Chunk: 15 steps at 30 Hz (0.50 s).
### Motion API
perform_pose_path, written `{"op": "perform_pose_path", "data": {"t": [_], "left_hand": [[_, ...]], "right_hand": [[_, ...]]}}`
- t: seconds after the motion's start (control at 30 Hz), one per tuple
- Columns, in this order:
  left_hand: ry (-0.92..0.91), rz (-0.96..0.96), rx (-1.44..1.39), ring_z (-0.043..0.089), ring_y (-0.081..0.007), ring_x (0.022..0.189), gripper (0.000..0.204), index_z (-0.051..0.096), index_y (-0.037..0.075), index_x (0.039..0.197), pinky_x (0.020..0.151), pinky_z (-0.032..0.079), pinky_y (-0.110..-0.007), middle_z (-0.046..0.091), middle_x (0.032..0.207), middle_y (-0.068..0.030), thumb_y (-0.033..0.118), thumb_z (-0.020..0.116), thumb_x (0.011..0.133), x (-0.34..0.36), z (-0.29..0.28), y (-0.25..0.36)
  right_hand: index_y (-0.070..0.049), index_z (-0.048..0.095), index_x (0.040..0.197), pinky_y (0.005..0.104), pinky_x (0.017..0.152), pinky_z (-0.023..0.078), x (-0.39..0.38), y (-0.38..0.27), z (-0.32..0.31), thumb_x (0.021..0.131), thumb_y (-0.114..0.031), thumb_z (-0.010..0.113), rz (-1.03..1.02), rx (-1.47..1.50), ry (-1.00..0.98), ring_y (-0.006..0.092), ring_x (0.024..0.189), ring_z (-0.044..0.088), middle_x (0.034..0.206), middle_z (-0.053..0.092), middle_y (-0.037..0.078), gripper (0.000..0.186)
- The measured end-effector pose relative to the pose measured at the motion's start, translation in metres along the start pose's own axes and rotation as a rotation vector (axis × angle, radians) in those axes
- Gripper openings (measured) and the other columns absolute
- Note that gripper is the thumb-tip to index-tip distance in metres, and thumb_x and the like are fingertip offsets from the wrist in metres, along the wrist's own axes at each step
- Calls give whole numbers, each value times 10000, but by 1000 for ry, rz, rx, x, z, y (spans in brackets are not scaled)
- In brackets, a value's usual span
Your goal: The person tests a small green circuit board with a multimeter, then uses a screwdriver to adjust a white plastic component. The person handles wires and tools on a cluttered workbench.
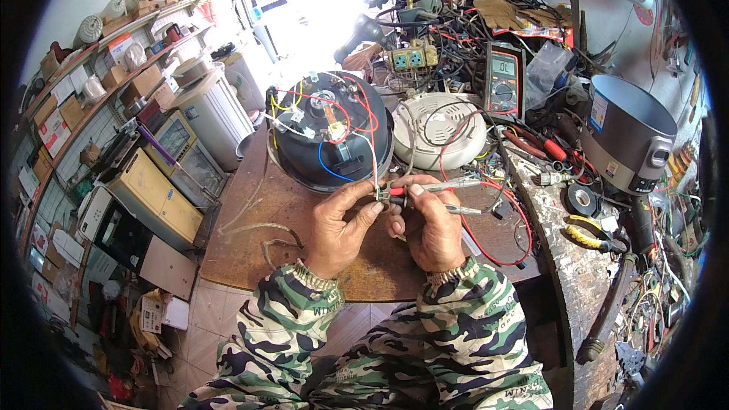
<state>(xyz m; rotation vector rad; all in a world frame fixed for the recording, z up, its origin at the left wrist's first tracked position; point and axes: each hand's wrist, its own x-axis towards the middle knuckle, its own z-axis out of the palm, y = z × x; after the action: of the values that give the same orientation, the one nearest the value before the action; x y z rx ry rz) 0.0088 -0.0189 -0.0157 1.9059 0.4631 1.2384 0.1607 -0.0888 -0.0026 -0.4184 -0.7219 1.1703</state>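
My left hand (334,231) pinches a small greenish part with metal terminals (380,193) between thumb and fingers. Wires run from it up to a black upturned appliance body (304,153), whose underside is exposed with red, yellow, white and blue wires. Closed around two multimeter probes, my right hand (437,237) brings their tips close against the part. One probe (460,184) has a red collar; the other probe (465,210) lies just below it. Fingertips hide the exact contact. Red and black leads trail off right toward a multimeter (504,80) standing upright behind.
An off-white vented cover (448,133) lies beside the black body. To the right stand a grey cooker shell (626,133), black tape (581,200) and yellow-handled pliers (585,234). Tangled cables (456,11) pile up behind. Loaded shelves (106,49) line the left wall.
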Motion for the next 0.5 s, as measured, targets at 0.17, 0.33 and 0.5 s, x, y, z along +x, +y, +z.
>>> {"op": "perform_pose_path", "data": {"t": [0.17,0.33,0.5], "left_hand": [[-3,15,7,666,-150,822,291,591,-54,1260,715,588,-303,693,999,-120,22,611,979,0,0,-1],[7,24,1,663,-142,825,293,594,-51,1258,720,579,-292,694,1003,-114,22,619,975,1,1,1],[10,25,15,660,-136,854,296,597,-48,1259,735,574,-282,693,1017,-107,20,622,973,1,1,1]], "right_hand": [[63,605,1076,279,577,504,0,1,1,985,-185,553,3,-6,12,141,674,584,878,630,111,268],[64,604,1075,279,583,504,0,0,1,985,-189,556,14,4,7,144,682,584,893,632,112,273],[66,602,1073,280,586,506,0,1,-1,983,-195,562,8,2,9,146,684,584,897,631,111,280]]}}
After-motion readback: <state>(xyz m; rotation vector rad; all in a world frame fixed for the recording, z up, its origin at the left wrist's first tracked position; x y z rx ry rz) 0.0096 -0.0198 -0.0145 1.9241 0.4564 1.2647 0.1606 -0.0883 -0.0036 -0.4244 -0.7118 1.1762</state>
